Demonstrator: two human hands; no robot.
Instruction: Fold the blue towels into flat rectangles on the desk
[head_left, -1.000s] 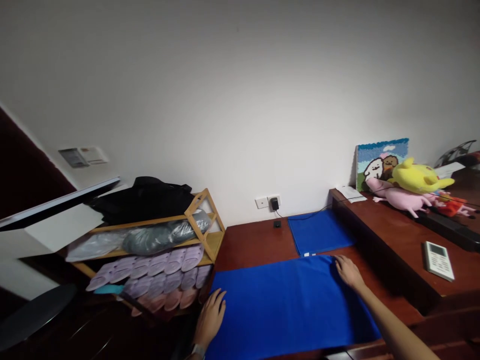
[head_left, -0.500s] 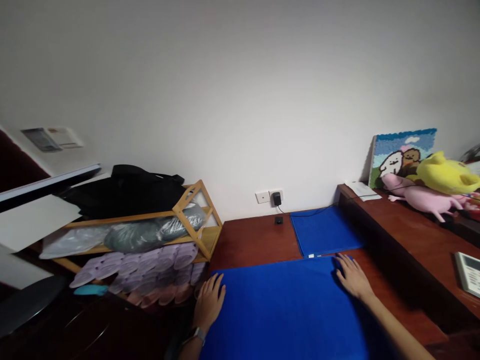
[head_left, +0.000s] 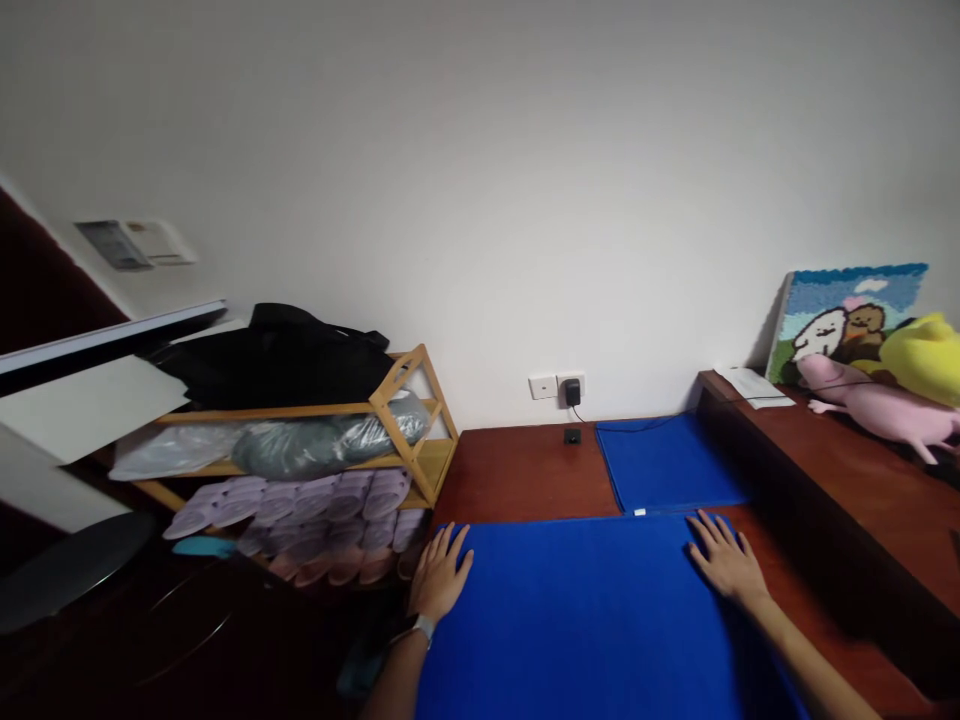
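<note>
A large blue cloth lies spread over the reddish-brown desk, its near part running out of the bottom of the view. My left hand rests at its far left corner, fingers spread and palm down. At the far right corner my right hand lies flat with its fingers apart. Just beyond the cloth's far edge is a second, folded blue cloth. A small white tag shows where the two cloths meet.
Left of the desk stands a wooden rack with a black bag and several purple slippers. A raised ledge on the right carries a pink plush toy, a yellow plush and a picture. A black plug sits in the wall socket.
The view has shifted, so the surroundings sit farther right in the picture. Both hands stay flat at the far corners of the large cloth.
</note>
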